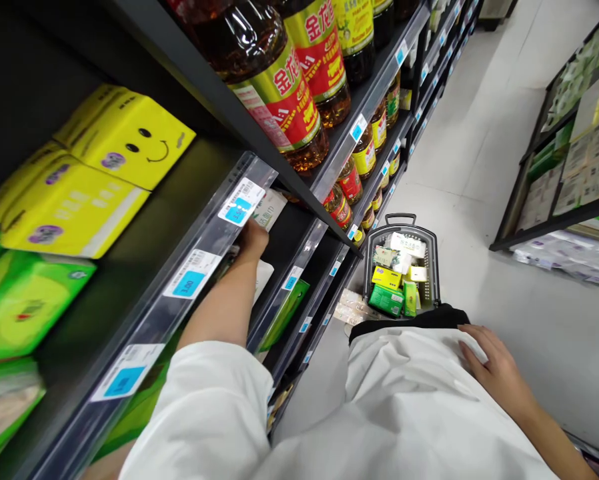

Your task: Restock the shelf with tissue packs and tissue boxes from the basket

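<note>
My left hand (254,239) reaches under the price-tagged shelf edge, into the compartment below. Its fingers are hidden behind the tag strip, so any grip is out of sight. Right beside it is a white package with green print (271,212). On the shelf above lie yellow tissue packs (99,187) with a smiling face and green packs (29,300). My right hand (497,363) rests at my side against the white shirt, fingers stretched out and holding nothing. On the floor ahead stands a dark shopping basket (435,263) with white, yellow and green packs inside.
Large oil bottles (274,80) stand on the shelf ahead to the left, with smaller bottles (349,180) beneath. A pale package (352,308) lies beside the basket. Across the grey floor (454,160), another rack (522,180) stands on the right, plastic-wrapped packs (564,257) at its foot.
</note>
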Tool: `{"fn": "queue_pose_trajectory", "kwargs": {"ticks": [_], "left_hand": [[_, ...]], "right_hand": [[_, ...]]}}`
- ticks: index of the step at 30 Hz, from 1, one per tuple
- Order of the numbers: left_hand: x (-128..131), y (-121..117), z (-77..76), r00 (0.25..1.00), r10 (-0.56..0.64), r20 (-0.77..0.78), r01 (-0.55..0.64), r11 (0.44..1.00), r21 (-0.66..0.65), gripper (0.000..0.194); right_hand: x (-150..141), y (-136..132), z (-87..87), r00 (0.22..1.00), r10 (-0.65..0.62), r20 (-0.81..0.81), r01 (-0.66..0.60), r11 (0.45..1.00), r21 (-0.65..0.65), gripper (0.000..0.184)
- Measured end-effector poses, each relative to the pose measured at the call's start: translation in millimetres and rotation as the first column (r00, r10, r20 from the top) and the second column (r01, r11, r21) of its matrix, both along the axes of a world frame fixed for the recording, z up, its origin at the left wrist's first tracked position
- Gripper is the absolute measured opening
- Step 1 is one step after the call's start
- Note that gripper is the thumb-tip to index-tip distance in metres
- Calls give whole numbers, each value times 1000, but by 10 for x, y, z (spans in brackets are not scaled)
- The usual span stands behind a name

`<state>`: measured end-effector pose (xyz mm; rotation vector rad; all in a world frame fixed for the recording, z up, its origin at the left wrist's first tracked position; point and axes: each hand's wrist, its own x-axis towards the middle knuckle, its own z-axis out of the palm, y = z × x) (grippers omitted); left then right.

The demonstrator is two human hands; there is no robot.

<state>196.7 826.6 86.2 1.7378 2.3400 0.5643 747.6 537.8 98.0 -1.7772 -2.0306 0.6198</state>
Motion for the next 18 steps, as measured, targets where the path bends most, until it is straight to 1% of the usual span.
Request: {"fn": "queue_pose_trajectory", "kwargs": {"ticks": [1,2,3,5,7,9,12,15,18], "left_hand": [[114,-66,-47,1000,25,-18,-25,999,24,73],[237,-144,-105,999,27,-37,-25,999,44,72],[359,-231,-171,998,-2,-59,6,999,54,69],[562,-415,-319,984,-136,-118,139,990,22,65],[669,-578,-462,952,-249,-180,242,968,-59,66],[677,-688,-576,931,-293,-216,268,954,-138,67],[580,-744,-676,927,-309,-213,272,944,-185,66],[477,-712,-733,920,-343,-188,311,934,-178,65],[410,-668,-805,912,-373,-173,347,924,-162,67]], "right_hand": [[3,26,-2,1000,4,-13,-4,1000,-8,28],[7,59,-9,1000,8,-25,-9,1000,-17,28],[13,101,-21,999,14,-36,-15,1000,-26,28],[33,209,-68,998,23,-64,-27,998,-51,29],[65,347,-146,994,35,-103,-45,995,-93,30],[101,514,-257,989,34,-146,-56,988,-146,30],[141,806,-483,973,-30,-229,-39,957,-288,29],[130,1130,-775,960,-107,-257,-11,908,-419,25],[50,1464,-1130,964,-148,-222,19,868,-497,21]]}}
